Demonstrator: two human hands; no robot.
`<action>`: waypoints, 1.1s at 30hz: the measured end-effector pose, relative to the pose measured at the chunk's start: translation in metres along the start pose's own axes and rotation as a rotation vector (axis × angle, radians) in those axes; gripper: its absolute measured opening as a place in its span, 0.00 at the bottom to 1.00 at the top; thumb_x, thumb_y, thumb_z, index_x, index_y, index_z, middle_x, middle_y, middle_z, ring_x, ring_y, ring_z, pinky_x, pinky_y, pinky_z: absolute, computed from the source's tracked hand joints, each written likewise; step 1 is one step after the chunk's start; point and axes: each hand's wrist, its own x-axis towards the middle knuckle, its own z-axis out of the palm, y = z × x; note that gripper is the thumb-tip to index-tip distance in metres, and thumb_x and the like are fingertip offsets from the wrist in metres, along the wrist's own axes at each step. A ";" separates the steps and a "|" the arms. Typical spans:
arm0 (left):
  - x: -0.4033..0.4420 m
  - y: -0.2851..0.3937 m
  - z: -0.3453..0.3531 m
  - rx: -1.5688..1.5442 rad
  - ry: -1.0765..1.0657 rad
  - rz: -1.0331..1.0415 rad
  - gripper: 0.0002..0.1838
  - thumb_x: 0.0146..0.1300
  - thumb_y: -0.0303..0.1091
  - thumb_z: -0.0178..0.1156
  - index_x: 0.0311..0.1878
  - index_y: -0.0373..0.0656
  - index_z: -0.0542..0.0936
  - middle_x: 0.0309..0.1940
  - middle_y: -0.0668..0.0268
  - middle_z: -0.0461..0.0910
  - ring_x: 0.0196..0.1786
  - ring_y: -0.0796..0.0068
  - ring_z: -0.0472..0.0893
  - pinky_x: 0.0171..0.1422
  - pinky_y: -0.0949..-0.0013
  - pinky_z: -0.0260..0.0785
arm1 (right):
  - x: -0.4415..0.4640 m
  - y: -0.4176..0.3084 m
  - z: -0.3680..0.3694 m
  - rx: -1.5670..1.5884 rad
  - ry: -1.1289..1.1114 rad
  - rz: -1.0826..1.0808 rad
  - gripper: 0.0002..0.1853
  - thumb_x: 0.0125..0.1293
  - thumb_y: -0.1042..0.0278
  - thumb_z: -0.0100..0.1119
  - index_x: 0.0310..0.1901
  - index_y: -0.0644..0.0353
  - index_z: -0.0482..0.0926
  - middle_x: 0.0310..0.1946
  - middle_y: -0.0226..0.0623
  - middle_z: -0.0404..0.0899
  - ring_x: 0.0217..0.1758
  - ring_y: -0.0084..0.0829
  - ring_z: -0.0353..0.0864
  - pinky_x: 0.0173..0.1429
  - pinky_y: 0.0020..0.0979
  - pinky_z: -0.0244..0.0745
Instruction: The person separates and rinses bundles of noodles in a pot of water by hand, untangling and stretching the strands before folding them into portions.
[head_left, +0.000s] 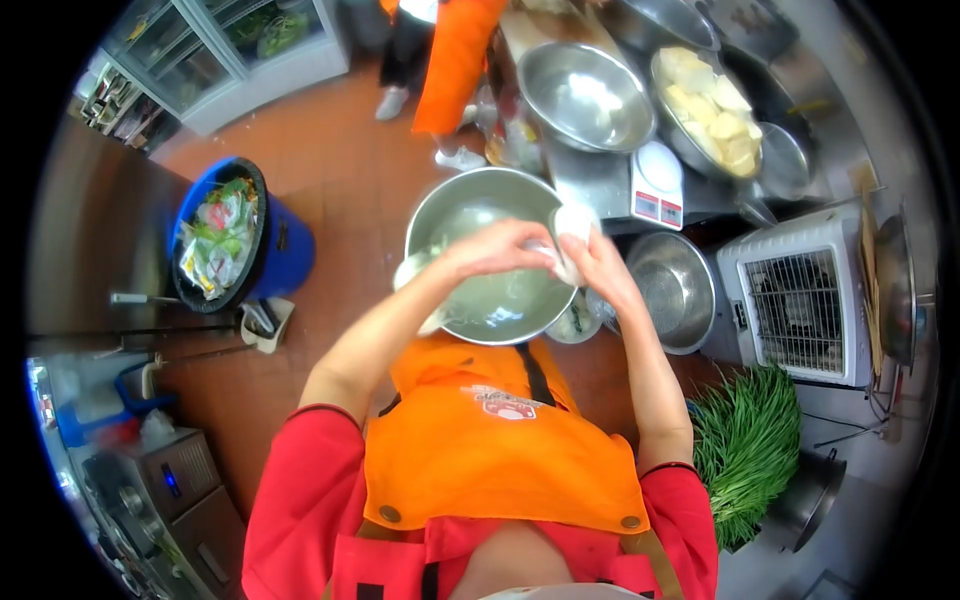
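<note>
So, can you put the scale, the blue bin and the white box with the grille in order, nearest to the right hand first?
From the right hand:
1. Scale, just ahead and to the right.
2. White box with the grille, farther right.
3. Blue bin, away on the left.

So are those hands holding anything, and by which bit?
Yes, a white thing, below its top end, between left hand and right hand; too blurred to name.

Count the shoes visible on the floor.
2: one pale shoe toward the top, the second shoe lower right of it, just beyond the large bowl. Others may be hidden.
</note>
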 end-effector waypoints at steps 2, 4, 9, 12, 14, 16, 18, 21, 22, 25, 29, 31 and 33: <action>0.005 -0.008 -0.002 -0.056 -0.002 -0.011 0.16 0.57 0.40 0.66 0.44 0.41 0.79 0.35 0.64 0.80 0.40 0.75 0.77 0.47 0.71 0.69 | -0.013 -0.005 0.000 0.282 -0.159 0.218 0.17 0.71 0.60 0.48 0.53 0.65 0.71 0.37 0.36 0.78 0.33 0.27 0.80 0.36 0.26 0.76; 0.008 -0.007 -0.006 -0.060 -0.027 -0.020 0.16 0.55 0.40 0.68 0.42 0.41 0.79 0.34 0.66 0.80 0.40 0.76 0.77 0.46 0.72 0.68 | -0.023 -0.004 0.002 0.454 -0.207 0.323 0.17 0.71 0.58 0.48 0.52 0.64 0.70 0.30 0.35 0.78 0.28 0.25 0.79 0.31 0.24 0.75; 0.014 -0.006 -0.003 -0.133 -0.013 -0.026 0.16 0.56 0.43 0.67 0.41 0.42 0.79 0.33 0.71 0.78 0.41 0.79 0.75 0.47 0.73 0.67 | -0.034 -0.002 -0.002 0.598 -0.431 0.231 0.18 0.66 0.61 0.55 0.52 0.64 0.71 0.27 0.27 0.72 0.22 0.17 0.68 0.29 0.20 0.66; 0.016 -0.001 -0.003 -0.156 -0.015 -0.012 0.15 0.61 0.43 0.62 0.46 0.44 0.78 0.34 0.70 0.78 0.42 0.79 0.76 0.49 0.72 0.68 | -0.038 -0.019 -0.006 0.594 -0.481 0.279 0.16 0.62 0.64 0.59 0.47 0.64 0.73 0.23 0.26 0.69 0.19 0.16 0.63 0.30 0.22 0.65; 0.020 -0.012 -0.001 -0.241 -0.028 0.021 0.16 0.64 0.43 0.59 0.51 0.46 0.78 0.39 0.69 0.78 0.45 0.78 0.76 0.51 0.72 0.68 | -0.040 -0.023 -0.008 0.658 -0.473 0.289 0.15 0.60 0.66 0.60 0.45 0.64 0.73 0.20 0.25 0.67 0.16 0.15 0.61 0.32 0.23 0.67; 0.023 -0.018 -0.002 -0.186 0.060 0.000 0.19 0.66 0.43 0.57 0.56 0.46 0.75 0.48 0.66 0.76 0.51 0.77 0.74 0.56 0.72 0.66 | -0.040 -0.022 -0.012 0.789 -0.478 0.323 0.14 0.59 0.66 0.61 0.44 0.64 0.73 0.18 0.24 0.64 0.14 0.14 0.59 0.33 0.24 0.68; 0.022 -0.022 -0.003 -0.246 0.166 0.008 0.21 0.67 0.42 0.55 0.61 0.46 0.72 0.56 0.63 0.72 0.57 0.75 0.71 0.61 0.71 0.63 | -0.039 -0.021 -0.015 0.875 -0.468 0.341 0.15 0.59 0.66 0.61 0.43 0.64 0.73 0.17 0.23 0.63 0.12 0.13 0.57 0.33 0.25 0.69; 0.009 -0.017 -0.008 -0.524 0.240 0.109 0.35 0.62 0.41 0.60 0.70 0.45 0.60 0.66 0.62 0.64 0.68 0.70 0.63 0.70 0.68 0.53 | -0.036 -0.023 -0.017 0.925 -0.435 0.348 0.16 0.58 0.64 0.62 0.43 0.65 0.73 0.17 0.23 0.63 0.11 0.13 0.57 0.33 0.26 0.70; 0.004 -0.004 -0.011 -0.394 0.202 0.176 0.38 0.59 0.41 0.63 0.71 0.45 0.59 0.67 0.61 0.63 0.68 0.69 0.62 0.70 0.68 0.53 | -0.035 -0.023 -0.016 0.935 -0.431 0.348 0.16 0.58 0.64 0.62 0.43 0.65 0.73 0.17 0.24 0.63 0.11 0.13 0.57 0.32 0.26 0.70; -0.002 0.017 -0.007 -0.042 0.116 0.364 0.50 0.44 0.37 0.71 0.71 0.45 0.57 0.66 0.58 0.64 0.67 0.66 0.64 0.70 0.66 0.55 | -0.033 -0.013 -0.009 0.959 -0.447 0.375 0.17 0.57 0.63 0.63 0.44 0.65 0.73 0.17 0.24 0.64 0.11 0.13 0.57 0.30 0.25 0.70; 0.001 0.021 -0.004 -0.261 -0.238 0.114 0.39 0.49 0.34 0.68 0.66 0.42 0.63 0.56 0.59 0.73 0.59 0.66 0.72 0.64 0.66 0.62 | -0.028 -0.021 -0.001 1.036 -0.574 0.290 0.19 0.57 0.63 0.63 0.45 0.65 0.73 0.17 0.24 0.64 0.11 0.13 0.58 0.27 0.24 0.70; 0.002 0.006 0.010 -0.543 -0.181 0.088 0.34 0.52 0.29 0.64 0.64 0.41 0.65 0.54 0.60 0.74 0.58 0.69 0.73 0.63 0.67 0.64 | -0.025 -0.012 -0.005 1.050 -0.566 0.280 0.20 0.56 0.63 0.64 0.46 0.66 0.73 0.18 0.24 0.65 0.11 0.14 0.59 0.28 0.25 0.71; 0.004 -0.012 0.026 -0.856 -0.114 0.043 0.30 0.54 0.25 0.60 0.62 0.40 0.67 0.53 0.61 0.74 0.57 0.71 0.74 0.61 0.68 0.65 | -0.024 -0.009 -0.006 1.011 -0.523 0.265 0.20 0.55 0.63 0.65 0.46 0.66 0.74 0.19 0.25 0.67 0.13 0.15 0.63 0.30 0.27 0.73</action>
